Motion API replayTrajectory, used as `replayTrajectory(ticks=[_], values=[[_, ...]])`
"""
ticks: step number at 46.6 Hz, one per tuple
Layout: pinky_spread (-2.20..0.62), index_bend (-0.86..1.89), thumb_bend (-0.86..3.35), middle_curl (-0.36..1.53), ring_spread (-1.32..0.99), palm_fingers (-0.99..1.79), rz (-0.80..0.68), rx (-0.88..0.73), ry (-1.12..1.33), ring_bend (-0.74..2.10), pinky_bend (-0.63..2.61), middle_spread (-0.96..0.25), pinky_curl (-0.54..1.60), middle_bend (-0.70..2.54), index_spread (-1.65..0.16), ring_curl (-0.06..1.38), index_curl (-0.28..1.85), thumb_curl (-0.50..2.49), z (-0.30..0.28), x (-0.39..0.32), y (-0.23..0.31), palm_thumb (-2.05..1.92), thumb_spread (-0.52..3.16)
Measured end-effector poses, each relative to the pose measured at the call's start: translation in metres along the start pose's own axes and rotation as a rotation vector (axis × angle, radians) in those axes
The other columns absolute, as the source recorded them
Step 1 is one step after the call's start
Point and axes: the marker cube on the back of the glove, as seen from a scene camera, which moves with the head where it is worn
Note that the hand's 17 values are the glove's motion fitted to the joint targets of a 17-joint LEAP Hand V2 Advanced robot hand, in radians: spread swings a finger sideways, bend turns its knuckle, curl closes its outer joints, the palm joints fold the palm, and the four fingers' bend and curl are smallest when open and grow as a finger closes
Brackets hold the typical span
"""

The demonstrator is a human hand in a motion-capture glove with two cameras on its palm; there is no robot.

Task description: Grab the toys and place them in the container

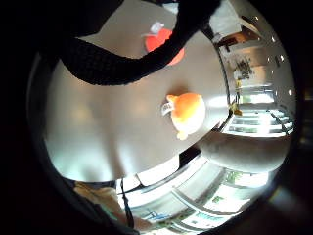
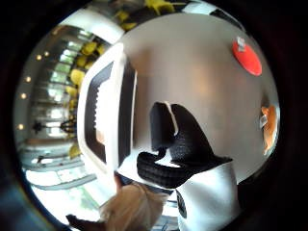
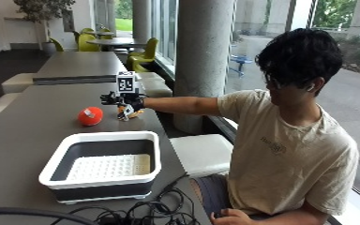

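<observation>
A person sits at the long grey table (image 3: 24,136), right arm stretched out over it, and the gloved right hand (image 3: 121,100) hangs above the small orange-and-white toy (image 3: 127,112) at the far side of the container (image 3: 102,164). From the outside view the fingers look stretched forward and a little spread, holding nothing, though the hand is small there and I cannot tell whether it touches the toy beneath it. The little finger side palm view shows that toy (image 1: 187,113) lying on the bare tabletop with open grey surface all round it, which suggests the hand is above rather than around it. The red ball-shaped toy (image 3: 90,116) sits on the table just beyond the container too, off to the side of the orange toy and apart from it — neither toy is in the container. The container is a white-rimmed tub with dark walls and a pale perforated floor; nothing shows inside it. It stands on the table nearer the person than both toys, and a tangle of black cables (image 3: 142,211) lies on the table at its near side. In the thumb side palm view the container (image 2: 103,115) fills one side, with the red toy (image 2: 247,57) and the orange one (image 2: 269,127) well away from it across the table.
</observation>
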Motion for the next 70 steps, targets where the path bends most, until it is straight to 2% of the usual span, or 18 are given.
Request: replayTrajectory(ticks=[6,11,16,19,22,28,37,41,44,46,51,53,54,55,57,58,63,70], values=[[-0.04,0.09,-0.02,0.11,-0.03,-0.3,0.018,-0.02,0.013,0.17,0.95,-0.07,0.35,0.09,-0.26,0.14,0.18,0.16,0.001,0.008,-0.011,-0.02,1.38],[-0.04,0.08,-0.03,0.11,-0.03,-0.32,-0.062,0.008,-0.158,0.17,0.96,-0.07,0.36,0.09,-0.27,0.15,0.17,0.17,-0.004,-0.003,-0.032,-0.04,1.36],[-0.04,0.03,-0.04,0.12,-0.03,-0.35,0.052,0.03,0.133,0.19,0.98,-0.07,0.37,0.09,-0.27,0.18,0.16,0.17,-0.021,0.014,-0.059,-0.05,1.33],[-0.04,-0.01,-0.03,0.13,-0.03,-0.39,0.079,0.025,0.22,0.2,1.0,-0.06,0.38,0.09,-0.27,0.19,0.13,0.18,-0.032,-0.007,-0.074,-0.03,1.31],[-0.03,-0.04,-0.02,0.14,-0.03,-0.41,0.105,0.024,0.313,0.2,1.02,-0.06,0.38,0.1,-0.27,0.2,0.11,0.19,-0.034,0.007,-0.095,-0.01,1.31],[-0.02,-0.07,0.0,0.16,-0.02,-0.44,0.272,-0.087,0.253,0.19,1.07,-0.04,0.4,0.13,-0.27,0.23,0.06,0.22,-0.011,0.038,-0.129,0.04,1.28],[0.01,-0.04,-0.01,0.19,0.0,-0.52,0.524,-0.369,0.016,0.11,1.15,0.02,0.42,0.09,-0.27,0.2,0.03,0.25,0.057,0.066,-0.16,0.1,1.23],[0.03,-0.03,-0.01,0.18,0.02,-0.53,0.529,-0.436,-0.114,0.12,1.18,0.03,0.42,0.09,-0.27,0.19,0.02,0.26,0.079,0.071,-0.16,0.11,1.21],[0.04,0.04,0.01,0.17,0.03,-0.43,0.508,-0.437,-0.272,0.13,1.26,0.04,0.43,0.06,-0.28,0.19,0.04,0.28,0.084,0.064,-0.158,0.16,1.24],[0.04,0.15,0.03,0.17,0.03,-0.22,0.478,-0.416,-0.302,0.15,1.22,0.04,0.42,0.11,-0.29,0.19,0.07,0.29,0.085,0.065,-0.157,0.2,1.27],[-0.07,0.28,0.11,0.2,-0.01,0.22,0.428,-0.165,-0.276,0.33,1.13,0.0,0.39,0.19,-0.32,0.23,0.13,0.33,0.085,0.077,-0.158,0.33,1.38],[-0.11,0.28,0.13,0.2,-0.03,0.27,0.439,-0.109,-0.263,0.37,1.1,-0.02,0.37,0.19,-0.32,0.23,0.14,0.35,0.084,0.075,-0.156,0.36,1.41],[-0.09,0.25,0.1,0.2,-0.02,0.14,0.438,-0.091,-0.247,0.32,1.13,-0.01,0.38,0.15,-0.32,0.22,0.14,0.34,0.082,0.074,-0.155,0.32,1.4],[-0.16,0.27,0.17,0.22,-0.06,0.41,0.434,-0.076,-0.227,0.47,1.13,-0.04,0.39,0.22,-0.32,0.29,0.16,0.37,0.08,0.071,-0.153,0.42,1.44],[-0.21,0.22,0.21,0.23,-0.12,0.61,0.437,-0.069,-0.184,0.6,1.11,-0.07,0.37,0.24,-0.32,0.3,0.14,0.4,0.074,0.064,-0.148,0.5,1.45],[-0.22,0.21,0.21,0.22,-0.12,0.55,0.444,-0.077,-0.163,0.57,1.09,-0.07,0.35,0.22,-0.32,0.28,0.14,0.4,0.07,0.059,-0.145,0.5,1.47],[-0.31,0.22,0.24,0.27,-0.23,0.82,0.389,-0.105,-0.054,0.73,1.08,-0.13,0.38,0.3,-0.32,0.36,0.17,0.48,0.052,0.043,-0.135,0.63,1.35],[-0.36,0.21,0.22,0.31,-0.32,0.88,0.211,0.02,-0.037,0.77,1.05,-0.2,0.39,0.34,-0.32,0.41,0.2,0.56,0.001,0.007,-0.114,0.68,1.22]])
